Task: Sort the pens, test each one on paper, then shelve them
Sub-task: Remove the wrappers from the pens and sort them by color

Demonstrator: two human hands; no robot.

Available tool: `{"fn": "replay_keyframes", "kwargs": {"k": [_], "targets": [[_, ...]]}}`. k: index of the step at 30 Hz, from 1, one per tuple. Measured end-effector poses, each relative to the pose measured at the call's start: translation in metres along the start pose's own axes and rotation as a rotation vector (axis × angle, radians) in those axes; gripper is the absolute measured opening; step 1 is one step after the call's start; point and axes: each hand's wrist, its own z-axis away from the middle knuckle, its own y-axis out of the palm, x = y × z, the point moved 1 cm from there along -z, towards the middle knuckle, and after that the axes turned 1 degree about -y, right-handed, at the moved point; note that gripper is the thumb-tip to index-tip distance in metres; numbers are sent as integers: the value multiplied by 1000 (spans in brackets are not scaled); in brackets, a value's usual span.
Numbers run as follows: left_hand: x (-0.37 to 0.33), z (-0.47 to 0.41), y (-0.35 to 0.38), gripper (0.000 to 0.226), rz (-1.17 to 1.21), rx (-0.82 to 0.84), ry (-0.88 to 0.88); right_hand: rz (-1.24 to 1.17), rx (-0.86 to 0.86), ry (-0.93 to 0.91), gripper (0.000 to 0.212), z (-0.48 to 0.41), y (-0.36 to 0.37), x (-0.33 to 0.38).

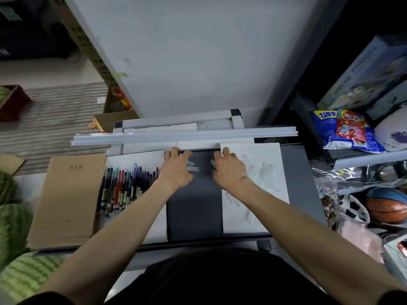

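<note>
Several pens (127, 186) in red, black, green and purple lie side by side on a white sheet (136, 159) at the left of the grey table (195, 212). My left hand (176, 169) reaches to the table's far edge with bent fingers; small clear plastic pieces (193, 169) stick out at its thumb. My right hand (230, 170) lies level with it, a hand's width to the right, another clear piece (212, 163) at its thumb. Its fingers rest on the corner of a second white sheet (264, 168), where faint clear plastic pieces lie scattered.
A brown cardboard folder (68, 199) lies left of the pens. Long white strips (185, 136) run across the far table edge. Watermelons (13, 225) crowd the left. Shelves on the right hold snack bags (343, 130), a box and balls (387, 205).
</note>
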Motion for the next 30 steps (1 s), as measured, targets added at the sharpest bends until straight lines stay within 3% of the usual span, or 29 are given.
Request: {"fn": "replay_keyframes", "kwargs": {"k": [3,9,23,30], "targets": [[1,-3,8,62,19,12,32,30,23,38,47,-7,5,5],[1,1,16,22,77,-28,94,33,31,3,38,-9,10,12],[-13,19,11,18,27,-48,35,-11,58,-36,18,14,7,4],[-13,26,13,16,50,-70,-22,-140,-73,-18,26,40,4,-43]]}}
